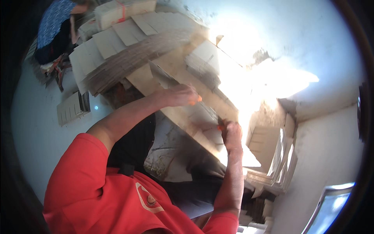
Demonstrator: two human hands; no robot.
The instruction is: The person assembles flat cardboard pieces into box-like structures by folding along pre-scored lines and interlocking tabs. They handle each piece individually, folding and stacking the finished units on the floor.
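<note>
My left hand is closed over a long bundle of flattened cardboard, with a bit of orange string poking out of its fist. My right hand grips the near edge of the same bundle, and another bit of orange shows at its fingers. The bundle lies slanted across my lap and dark trousers. Strong sunlight washes out its far right end. Whether the orange pieces are one string, I cannot tell.
Fanned stacks of flat cardboard lie behind the bundle, one tied with a red band. A person in a blue patterned garment sits at the top left. A small stack is on the pale floor; more sheets are piled at right.
</note>
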